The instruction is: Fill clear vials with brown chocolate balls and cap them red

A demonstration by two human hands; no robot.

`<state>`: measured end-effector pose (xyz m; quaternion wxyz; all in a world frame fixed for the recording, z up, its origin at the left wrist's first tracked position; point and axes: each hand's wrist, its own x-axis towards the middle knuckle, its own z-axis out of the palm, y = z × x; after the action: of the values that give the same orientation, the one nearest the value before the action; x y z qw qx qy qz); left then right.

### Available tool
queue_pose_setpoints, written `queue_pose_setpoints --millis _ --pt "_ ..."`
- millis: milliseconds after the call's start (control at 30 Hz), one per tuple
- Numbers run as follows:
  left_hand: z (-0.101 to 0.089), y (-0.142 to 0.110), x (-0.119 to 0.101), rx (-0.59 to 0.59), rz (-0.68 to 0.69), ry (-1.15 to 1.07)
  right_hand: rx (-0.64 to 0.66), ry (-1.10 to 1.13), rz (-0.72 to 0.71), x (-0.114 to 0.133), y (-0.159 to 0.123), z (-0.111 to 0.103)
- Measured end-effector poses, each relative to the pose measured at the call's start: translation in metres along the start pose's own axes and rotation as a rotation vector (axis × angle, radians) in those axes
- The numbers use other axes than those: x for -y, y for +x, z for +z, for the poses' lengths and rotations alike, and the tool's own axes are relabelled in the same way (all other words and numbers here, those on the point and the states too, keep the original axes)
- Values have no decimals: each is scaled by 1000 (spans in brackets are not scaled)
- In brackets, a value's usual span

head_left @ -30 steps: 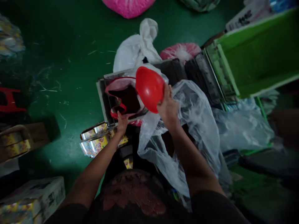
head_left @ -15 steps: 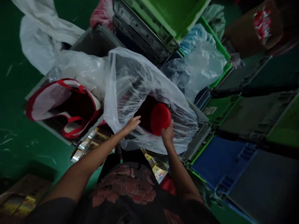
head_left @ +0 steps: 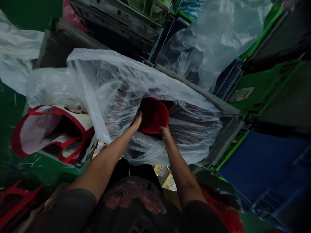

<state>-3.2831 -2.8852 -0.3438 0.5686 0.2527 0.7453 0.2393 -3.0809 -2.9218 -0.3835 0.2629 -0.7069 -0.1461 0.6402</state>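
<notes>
Red, round plastic bowl (head_left: 159,117), inside a translucent plastic bag (head_left: 136,77), opens towards the left hand (head_left: 137,121), whose hold is unclear; right hand (head_left: 165,132) pinches the bowl's rim.

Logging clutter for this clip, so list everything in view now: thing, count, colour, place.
bowl: 1, red, centre, in liner opening
liner: 1, clear, centre
grey box: 1, grey, around liner's right end
tote: 1, white and red, left
sack: 1, white, upper left
pink bag: 1, pink, top left
crate stack: 1, mostly grey, top
clear plastic: count unclear, clear, upper right and above tote
green crate: at least 1, green, right
blue crate: at least 1, blue, lower right
boxes: several, yellow, below liner
red object: 1, red, bottom right
left hand: 1, bare, bowl's left edge
right hand: 1, bare, bowl's lower-right rim
</notes>
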Motion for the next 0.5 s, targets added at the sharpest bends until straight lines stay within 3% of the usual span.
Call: queue_pose_setpoints --millis 133,200,267,367,500 --pt "16 -42 -11 157 -8 -1 -47 80 99 -10 -10 -28" --pt "9 -72 -20 248 99 -13 -65 92 108 -11 -15 -39" --pt "-10 -101 -28 285 235 -21 -69 98 113 -12 -17 -43" --pt "-54 -135 -29 154 392 -24 -53 99 105 -12 -18 -38" --pt "-120 -167 -3 -228 403 -18 -49 77 53 -4 -33 -36"
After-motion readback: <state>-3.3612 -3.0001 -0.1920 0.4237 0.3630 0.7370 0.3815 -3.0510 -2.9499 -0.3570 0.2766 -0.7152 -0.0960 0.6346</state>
